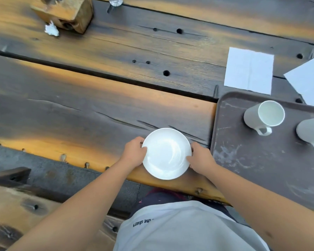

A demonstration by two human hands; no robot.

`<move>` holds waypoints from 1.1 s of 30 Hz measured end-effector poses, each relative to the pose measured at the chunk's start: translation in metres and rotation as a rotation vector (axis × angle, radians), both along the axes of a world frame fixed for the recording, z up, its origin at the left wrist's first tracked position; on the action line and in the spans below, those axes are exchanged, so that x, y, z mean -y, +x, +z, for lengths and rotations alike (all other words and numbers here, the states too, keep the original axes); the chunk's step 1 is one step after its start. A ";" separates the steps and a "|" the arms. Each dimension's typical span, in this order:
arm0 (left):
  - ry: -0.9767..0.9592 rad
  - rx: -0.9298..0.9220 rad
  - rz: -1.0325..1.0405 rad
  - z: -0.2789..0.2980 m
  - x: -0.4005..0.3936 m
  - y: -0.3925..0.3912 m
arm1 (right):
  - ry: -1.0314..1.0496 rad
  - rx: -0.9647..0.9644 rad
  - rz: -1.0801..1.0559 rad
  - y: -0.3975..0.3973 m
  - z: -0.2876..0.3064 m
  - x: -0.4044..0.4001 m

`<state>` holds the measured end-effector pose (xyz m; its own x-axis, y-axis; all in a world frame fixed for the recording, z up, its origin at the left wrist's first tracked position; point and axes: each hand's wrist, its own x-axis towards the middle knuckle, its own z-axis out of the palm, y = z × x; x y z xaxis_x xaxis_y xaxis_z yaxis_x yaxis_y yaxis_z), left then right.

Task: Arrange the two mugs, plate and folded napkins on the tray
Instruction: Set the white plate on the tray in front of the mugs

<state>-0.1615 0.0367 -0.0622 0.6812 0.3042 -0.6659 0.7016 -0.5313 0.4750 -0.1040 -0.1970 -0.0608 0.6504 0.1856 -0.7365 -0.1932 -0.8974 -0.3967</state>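
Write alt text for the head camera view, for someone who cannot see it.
Two bare hands, left hand and right hand, grip a round white plate at the edge of a weathered wooden table. To the right, a brown tray holds two white mugs; two white paper napkins lie beyond it.

The scene is viewed by a single wide-angle head camera, aimed forward and steeply down from close above the near edge of the wooden counter [98,109], with no second view provided.
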 end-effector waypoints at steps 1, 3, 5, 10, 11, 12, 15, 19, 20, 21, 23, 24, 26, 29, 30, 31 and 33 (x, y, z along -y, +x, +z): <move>-0.025 0.002 0.027 0.002 -0.001 0.001 | 0.018 0.003 -0.016 0.001 0.000 0.002; -0.138 0.017 0.150 0.006 0.000 0.002 | 0.067 -0.010 -0.086 0.003 0.002 0.008; -0.288 0.034 0.298 0.012 0.004 0.003 | 0.125 -0.022 -0.194 0.003 0.004 0.015; -0.457 0.062 0.381 0.026 0.025 0.013 | 0.201 -0.004 -0.365 0.004 0.011 0.038; -0.472 0.064 0.382 0.028 0.032 0.016 | 0.214 0.003 -0.390 0.004 0.012 0.044; -0.480 0.064 0.380 0.031 0.039 0.019 | 0.220 0.011 -0.412 0.004 0.014 0.051; -0.474 0.052 0.366 0.035 0.063 0.027 | 0.222 0.027 -0.477 0.002 0.017 0.076; -0.467 0.022 0.315 0.037 0.101 0.037 | 0.196 0.041 -0.571 -0.002 0.019 0.113; -0.467 0.018 0.298 0.038 0.113 0.040 | 0.191 0.044 -0.595 -0.003 0.019 0.124; -0.469 0.015 0.280 0.039 0.126 0.042 | 0.185 0.046 -0.620 -0.004 0.020 0.137; -0.472 0.004 0.246 0.039 0.149 0.048 | 0.181 0.044 -0.669 -0.006 0.020 0.161; -0.472 -0.003 0.229 0.039 0.160 0.050 | 0.181 0.043 -0.692 -0.007 0.020 0.172; -0.469 -0.016 0.200 0.038 0.181 0.054 | 0.171 0.047 -0.714 -0.007 0.020 0.194; -0.451 -0.030 0.165 0.033 0.209 0.059 | 0.158 0.049 -0.729 -0.006 0.019 0.223; -0.442 -0.033 0.152 0.031 0.217 0.061 | 0.155 0.048 -0.728 -0.005 0.019 0.231; -0.425 -0.033 0.131 0.029 0.224 0.063 | 0.151 0.047 -0.724 -0.004 0.018 0.238; -0.376 -0.024 0.075 0.024 0.236 0.066 | 0.146 0.050 -0.713 -0.002 0.016 0.250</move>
<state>-0.0956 -0.1991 -0.0385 0.6493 0.0841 -0.7559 0.7451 -0.2696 0.6100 -0.1055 -0.4472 -0.0448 0.6822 -0.2013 -0.7029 -0.6894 -0.4975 -0.5266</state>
